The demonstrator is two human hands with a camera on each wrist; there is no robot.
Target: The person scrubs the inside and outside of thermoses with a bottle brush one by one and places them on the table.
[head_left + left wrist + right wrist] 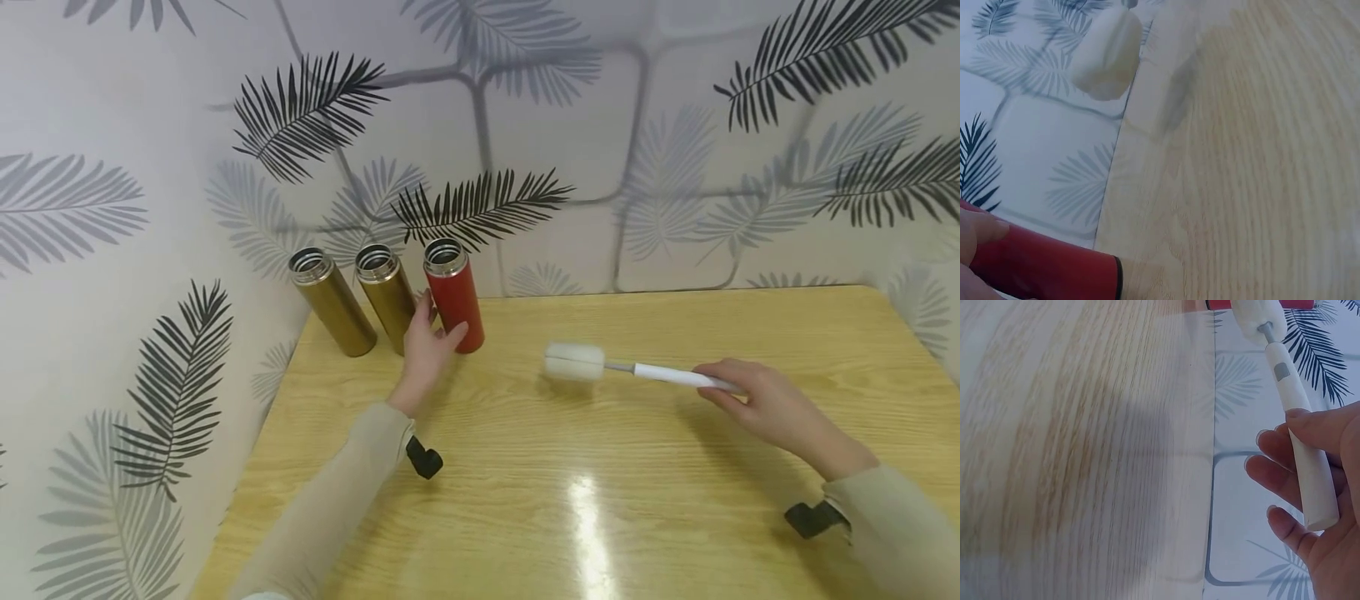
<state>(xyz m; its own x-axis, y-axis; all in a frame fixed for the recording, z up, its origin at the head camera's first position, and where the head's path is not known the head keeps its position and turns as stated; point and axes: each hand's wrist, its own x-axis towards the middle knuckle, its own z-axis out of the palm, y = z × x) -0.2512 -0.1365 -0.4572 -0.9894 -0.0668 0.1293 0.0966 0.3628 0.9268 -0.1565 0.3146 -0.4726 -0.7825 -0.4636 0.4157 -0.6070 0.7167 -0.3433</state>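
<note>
My left hand (pixel 426 354) holds the lower part of an open red thermos bottle (pixel 454 296) standing upright on the table. In the left wrist view, its fingers lie against the red body. Just left of that hand stands a gold thermos bottle (pixel 386 292), its lower part partly hidden. Another gold thermos bottle (pixel 333 304) stands farther left; both have open mouths. My right hand (pixel 772 408) grips the white handle of a sponge bottle brush (pixel 671 375). The brush's white sponge head (pixel 574 362) points left, above the table and apart from the red bottle.
The wooden table (pixel 525 467) meets a wall (pixel 555 167) with a feather and leaf pattern at the back and left. A black wrist camera (pixel 424 458) sits at the left cuff, and another black wrist camera (pixel 816 518) at the right cuff.
</note>
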